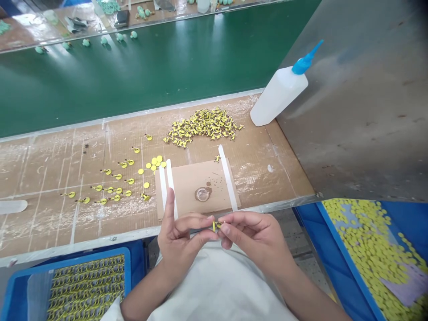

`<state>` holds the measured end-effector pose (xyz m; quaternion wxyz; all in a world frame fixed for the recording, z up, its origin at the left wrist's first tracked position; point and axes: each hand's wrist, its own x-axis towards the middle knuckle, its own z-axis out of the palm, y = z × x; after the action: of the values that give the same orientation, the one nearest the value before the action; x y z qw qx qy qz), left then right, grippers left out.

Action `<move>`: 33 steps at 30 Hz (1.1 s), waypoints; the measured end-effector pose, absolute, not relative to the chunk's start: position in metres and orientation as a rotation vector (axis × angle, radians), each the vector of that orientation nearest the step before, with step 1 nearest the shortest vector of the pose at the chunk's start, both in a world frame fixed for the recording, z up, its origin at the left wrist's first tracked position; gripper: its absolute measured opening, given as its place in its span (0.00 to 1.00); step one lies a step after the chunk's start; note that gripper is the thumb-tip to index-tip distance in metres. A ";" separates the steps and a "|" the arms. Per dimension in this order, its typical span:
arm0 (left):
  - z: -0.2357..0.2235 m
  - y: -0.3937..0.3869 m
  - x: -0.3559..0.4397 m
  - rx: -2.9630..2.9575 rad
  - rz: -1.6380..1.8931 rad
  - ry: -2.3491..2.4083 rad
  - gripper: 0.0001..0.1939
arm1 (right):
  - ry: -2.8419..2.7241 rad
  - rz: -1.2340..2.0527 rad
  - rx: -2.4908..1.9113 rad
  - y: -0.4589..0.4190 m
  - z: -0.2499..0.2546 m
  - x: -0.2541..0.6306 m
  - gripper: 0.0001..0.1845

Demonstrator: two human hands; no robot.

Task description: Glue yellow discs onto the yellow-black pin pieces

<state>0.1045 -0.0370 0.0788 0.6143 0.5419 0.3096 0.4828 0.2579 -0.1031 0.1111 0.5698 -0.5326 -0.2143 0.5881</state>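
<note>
Left hand point(179, 236) pinches a yellow disc point(214, 226); right hand point(262, 236) grips a small figure point(218, 225) just beside it. I see both before the counter's point(254, 187) near edge, a plain white bottle point(278, 96) beyond.

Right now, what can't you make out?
In the head view:
disc: edge-on in the left hand, faces unseen
small piece: mostly covered by the right hand
pile: pieces too small and overlapping to count
white strip: cut off by left edge
right bin: cut off by picture edges
</note>
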 end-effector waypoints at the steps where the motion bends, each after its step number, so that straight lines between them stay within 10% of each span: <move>1: 0.079 -0.037 0.104 1.254 1.104 0.710 0.53 | -0.502 1.377 -1.246 -0.103 0.111 0.258 0.08; 33: 0.081 -0.024 0.088 1.571 1.119 0.443 0.51 | -0.750 1.216 -1.393 -0.092 0.116 0.240 0.08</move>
<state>0.0880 -0.0236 0.0805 0.5491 0.6634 0.1871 0.4726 0.2399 -0.0916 0.1156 0.5420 -0.5866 -0.3160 0.5121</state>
